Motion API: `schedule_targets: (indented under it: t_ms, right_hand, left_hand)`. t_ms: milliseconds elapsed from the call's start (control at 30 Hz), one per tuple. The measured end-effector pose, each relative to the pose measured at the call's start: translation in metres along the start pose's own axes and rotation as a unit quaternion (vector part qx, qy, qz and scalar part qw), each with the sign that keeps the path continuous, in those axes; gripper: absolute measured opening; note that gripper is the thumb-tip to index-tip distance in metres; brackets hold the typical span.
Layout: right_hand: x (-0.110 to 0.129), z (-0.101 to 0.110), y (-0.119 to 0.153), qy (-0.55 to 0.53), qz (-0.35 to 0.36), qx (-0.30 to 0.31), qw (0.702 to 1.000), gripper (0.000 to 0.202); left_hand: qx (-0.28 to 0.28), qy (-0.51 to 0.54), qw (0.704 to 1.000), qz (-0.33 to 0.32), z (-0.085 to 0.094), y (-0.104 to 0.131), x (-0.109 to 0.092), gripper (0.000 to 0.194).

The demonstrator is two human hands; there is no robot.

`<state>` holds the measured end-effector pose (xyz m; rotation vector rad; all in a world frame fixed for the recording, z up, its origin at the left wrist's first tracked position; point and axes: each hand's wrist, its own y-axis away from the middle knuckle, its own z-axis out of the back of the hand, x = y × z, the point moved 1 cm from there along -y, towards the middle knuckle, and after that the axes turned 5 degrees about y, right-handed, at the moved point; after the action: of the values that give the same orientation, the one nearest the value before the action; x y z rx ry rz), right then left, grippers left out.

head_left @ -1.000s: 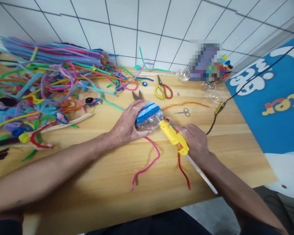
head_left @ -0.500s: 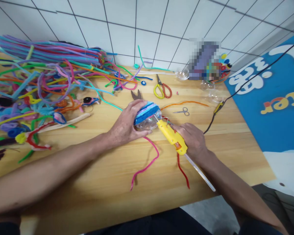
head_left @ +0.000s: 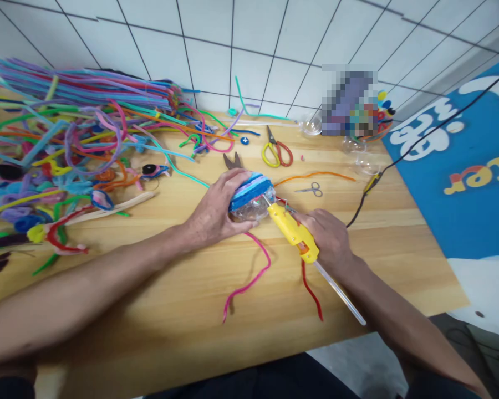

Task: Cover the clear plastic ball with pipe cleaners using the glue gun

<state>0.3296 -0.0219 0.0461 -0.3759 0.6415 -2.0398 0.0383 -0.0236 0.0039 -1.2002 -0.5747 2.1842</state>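
My left hand (head_left: 212, 213) grips a clear ball (head_left: 251, 209) from its left side. Blue, light blue and purple fuzzy stems (head_left: 249, 191) cover the ball's upper part. My right hand (head_left: 326, 235) is closed round a yellow glue gun (head_left: 291, 230), whose metal tip meets the ball's right side at the edge of the stems. A clear glue stick (head_left: 341, 293) juts from the gun's rear. From under the ball a pink stem (head_left: 268, 260) trails towards the front, and a red stem (head_left: 311, 291) lies beneath the gun.
Colourful stems (head_left: 87, 133) are heaped at the left. Behind the ball lie pliers (head_left: 233, 160), scissors with yellow and red handles (head_left: 276, 152) and small scissors (head_left: 314, 190). Clear balls (head_left: 310, 125) stand at the back right. A black cable (head_left: 416, 141) crosses a blue board (head_left: 474, 205).
The whole view has shifted very slightly. Both hands, the ball and the glue gun keep nearly the same positions, with the tip still at the ball.
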Motion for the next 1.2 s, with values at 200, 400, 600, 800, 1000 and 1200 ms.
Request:
schedule_targets:
  t_ms: [200, 400, 600, 800, 1000, 1200]
  right_hand:
    - [0.0019, 0.0001, -0.0017, -0.006, 0.006, 0.0, 1.0, 0.038]
    - [0.0021, -0.0007, -0.0023, -0.022, -0.002, -0.005, 1.0, 0.029]
    - [-0.0013, -0.0019, 0.0022, -0.017, -0.018, -0.016, 1.0, 0.03]
    - [-0.0033, -0.0032, 0.0041, -0.013, -0.024, -0.006, 1.0, 0.036]
    - [-0.0013, -0.0008, 0.004, 0.017, -0.028, -0.006, 0.999, 0.047]
    - [-0.0019, -0.0016, 0.0048, -0.005, -0.026, -0.003, 1.0, 0.038]
  left_hand:
    - [0.004, -0.011, 1.0, -0.003, -0.0002, 0.0006, 0.0006, 0.104]
    - [0.001, -0.007, 1.0, -0.01, -0.0004, 0.0001, 0.0009, 0.103]
    - [-0.011, 0.004, 1.0, 0.004, -0.0015, 0.0007, 0.0013, 0.104]
    - [0.002, -0.004, 1.0, 0.019, -0.0029, 0.0013, 0.0004, 0.103]
    - [-0.011, 0.0, 1.0, 0.005, -0.0033, 0.0016, 0.0011, 0.104]
    - [0.001, -0.008, 1.0, 0.009, -0.0025, 0.0016, 0.002, 0.104]
